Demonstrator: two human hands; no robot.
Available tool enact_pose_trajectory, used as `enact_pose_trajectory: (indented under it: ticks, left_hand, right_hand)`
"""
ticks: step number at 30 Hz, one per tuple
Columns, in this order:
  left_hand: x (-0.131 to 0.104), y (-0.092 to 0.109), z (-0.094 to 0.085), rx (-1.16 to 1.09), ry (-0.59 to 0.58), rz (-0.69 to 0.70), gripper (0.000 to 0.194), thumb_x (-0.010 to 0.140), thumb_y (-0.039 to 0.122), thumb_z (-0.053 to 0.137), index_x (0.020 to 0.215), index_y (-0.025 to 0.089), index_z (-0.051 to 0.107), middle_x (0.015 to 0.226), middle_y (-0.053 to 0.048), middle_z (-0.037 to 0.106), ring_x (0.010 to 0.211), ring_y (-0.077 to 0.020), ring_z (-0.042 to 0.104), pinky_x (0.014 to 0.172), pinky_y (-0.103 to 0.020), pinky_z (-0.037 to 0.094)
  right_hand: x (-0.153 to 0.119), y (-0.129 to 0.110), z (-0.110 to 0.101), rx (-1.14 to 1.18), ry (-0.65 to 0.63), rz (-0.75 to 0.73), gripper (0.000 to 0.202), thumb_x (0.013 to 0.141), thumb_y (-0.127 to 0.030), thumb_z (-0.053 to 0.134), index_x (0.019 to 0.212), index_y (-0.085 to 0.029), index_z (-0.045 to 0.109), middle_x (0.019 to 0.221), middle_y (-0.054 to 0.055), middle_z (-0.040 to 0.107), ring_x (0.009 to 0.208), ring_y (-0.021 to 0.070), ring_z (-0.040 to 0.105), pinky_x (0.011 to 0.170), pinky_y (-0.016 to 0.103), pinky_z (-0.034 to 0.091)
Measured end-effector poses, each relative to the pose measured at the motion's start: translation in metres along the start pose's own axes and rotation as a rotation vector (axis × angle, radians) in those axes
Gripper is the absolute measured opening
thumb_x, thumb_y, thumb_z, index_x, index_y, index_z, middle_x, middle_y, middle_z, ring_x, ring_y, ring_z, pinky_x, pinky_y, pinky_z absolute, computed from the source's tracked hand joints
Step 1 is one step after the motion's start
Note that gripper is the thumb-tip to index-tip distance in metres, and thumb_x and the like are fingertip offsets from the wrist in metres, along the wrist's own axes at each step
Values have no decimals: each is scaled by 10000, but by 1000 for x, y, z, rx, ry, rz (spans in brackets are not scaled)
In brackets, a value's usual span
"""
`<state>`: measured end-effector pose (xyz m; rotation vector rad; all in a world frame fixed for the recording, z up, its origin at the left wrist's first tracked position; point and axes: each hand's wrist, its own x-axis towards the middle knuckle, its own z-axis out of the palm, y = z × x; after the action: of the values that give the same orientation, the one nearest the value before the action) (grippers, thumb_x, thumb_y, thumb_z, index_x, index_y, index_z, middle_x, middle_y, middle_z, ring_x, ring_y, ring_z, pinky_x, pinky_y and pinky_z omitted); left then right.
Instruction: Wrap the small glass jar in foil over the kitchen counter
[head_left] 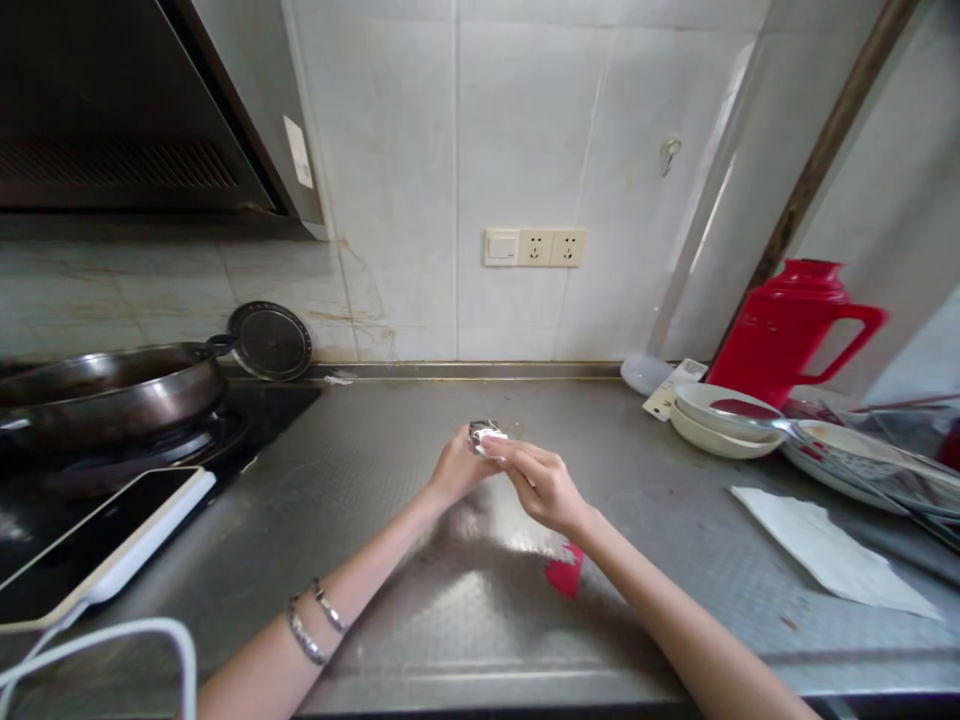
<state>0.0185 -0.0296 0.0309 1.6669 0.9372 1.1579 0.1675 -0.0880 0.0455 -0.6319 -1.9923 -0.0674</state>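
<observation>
Flanking the hands [459, 465] [546, 488] are a pan [127, 402] and bowls [712, 438].

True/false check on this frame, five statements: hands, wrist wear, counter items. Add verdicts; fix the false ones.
1. The left hand and right hand meet at a silvery item. True.
2. Two bracelets are on the right arm. False: the left arm wears them.
3. The red jug stands behind the white bowls. True.
4. The pan sits on the steel counter. False: it's over the stove.
5. A red scrap lies by the right arm. True.
</observation>
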Motion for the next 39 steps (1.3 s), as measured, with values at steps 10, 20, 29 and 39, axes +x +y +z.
enact_pose_trajectory:
  ticks: [10,20,29,39]
  left_hand:
    - [-8,13,4,-26,-58,-17,564,569,356,815,1031,133,582,769,-12,648,626,-118,581,580,-234,462]
    - [-8,26,-9,-114,-263,-325,476,636,495,750,931,130,672,691,-34,659,485,-103,568,454,-208,449]
    - [-8,21,-13,-260,-415,-291,710,651,570,725,1200,157,547,993,-127,681,638,-145,638,582,-276,530]
    - [-10,-9,5,-97,-185,102,1266,527,210,852,1474,229,13,1328,-192,520,1074,-259,620,957,-426,459]
  right_hand:
    - [5,23,6,252,147,483,344,954,-369,394,1139,-220,643,1245,78,631,1171,224,578,1039,417,423]
    - [-8,34,3,514,-252,449,825,712,-177,656,1449,-239,289,1490,106,351,1341,259,384,1088,442,357]
    - [-11,34,17,372,-103,520,839,630,-254,782,1379,-219,406,1398,148,459,1260,279,478,999,435,458]
    - [1,24,15,592,35,680,617,652,-327,777,1207,-171,557,1108,91,680,995,229,665,897,383,542]
